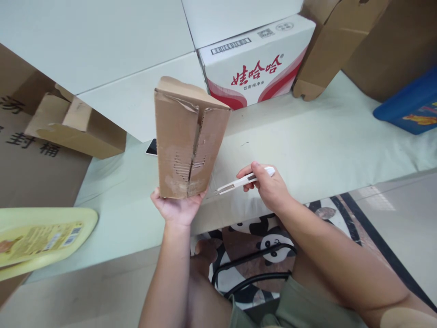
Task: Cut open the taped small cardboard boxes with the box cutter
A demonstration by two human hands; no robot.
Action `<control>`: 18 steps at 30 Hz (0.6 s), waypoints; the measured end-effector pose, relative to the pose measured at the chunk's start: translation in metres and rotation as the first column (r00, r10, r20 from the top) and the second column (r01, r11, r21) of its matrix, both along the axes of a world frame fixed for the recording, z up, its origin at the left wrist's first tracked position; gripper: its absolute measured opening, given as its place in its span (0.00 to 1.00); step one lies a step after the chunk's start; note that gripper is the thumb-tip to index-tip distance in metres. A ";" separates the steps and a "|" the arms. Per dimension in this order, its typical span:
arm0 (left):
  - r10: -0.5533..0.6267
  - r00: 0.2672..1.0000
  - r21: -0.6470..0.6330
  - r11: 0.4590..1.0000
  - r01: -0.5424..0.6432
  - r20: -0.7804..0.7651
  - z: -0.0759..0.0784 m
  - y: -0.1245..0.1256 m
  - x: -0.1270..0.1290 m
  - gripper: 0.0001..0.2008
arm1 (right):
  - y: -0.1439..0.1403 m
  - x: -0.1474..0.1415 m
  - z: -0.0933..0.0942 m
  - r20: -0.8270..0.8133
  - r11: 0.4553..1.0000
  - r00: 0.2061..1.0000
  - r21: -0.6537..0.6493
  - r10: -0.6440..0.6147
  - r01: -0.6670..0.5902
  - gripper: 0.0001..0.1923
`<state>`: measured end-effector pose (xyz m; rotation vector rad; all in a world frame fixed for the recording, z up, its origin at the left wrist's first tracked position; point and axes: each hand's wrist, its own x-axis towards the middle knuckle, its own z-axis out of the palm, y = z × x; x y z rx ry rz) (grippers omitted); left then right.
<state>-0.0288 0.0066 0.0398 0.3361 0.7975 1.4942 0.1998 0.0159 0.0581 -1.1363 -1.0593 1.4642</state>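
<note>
A brown cardboard box (177, 141) is held up on end, tilted a little, above the cloth. My left hand (179, 207) grips its lower end, thumb at the left edge and fingers partly hidden behind it. A seam runs down the side facing me, with torn, scuffed patches near the bottom. To the right of the box, my right hand (268, 184) is closed around a white utility knife (244, 181). The knife's tip points left toward the box's lower right corner and appears apart from it.
Pale green cloth (307, 146) covers the surface. A dark phone (152, 147) lies behind the box. At the back stands a white and red carton (256, 68); other cardboard boxes (82, 123) are at left. A yellow-green container (51, 237) and a blue one (409, 102) flank the sides.
</note>
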 end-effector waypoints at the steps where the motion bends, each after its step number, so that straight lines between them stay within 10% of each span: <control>1: 0.002 1.000 -0.002 1.000 -0.002 -0.004 0.000 0.000 0.000 0.29 | 0.000 0.000 0.000 -0.004 1.000 1.000 0.000 -0.002 0.002 0.34; 18: -0.009 1.000 0.000 1.000 0.009 0.003 0.004 0.000 0.002 0.31 | 0.000 -0.001 0.000 -0.007 1.000 1.000 -0.004 0.006 -0.006 0.34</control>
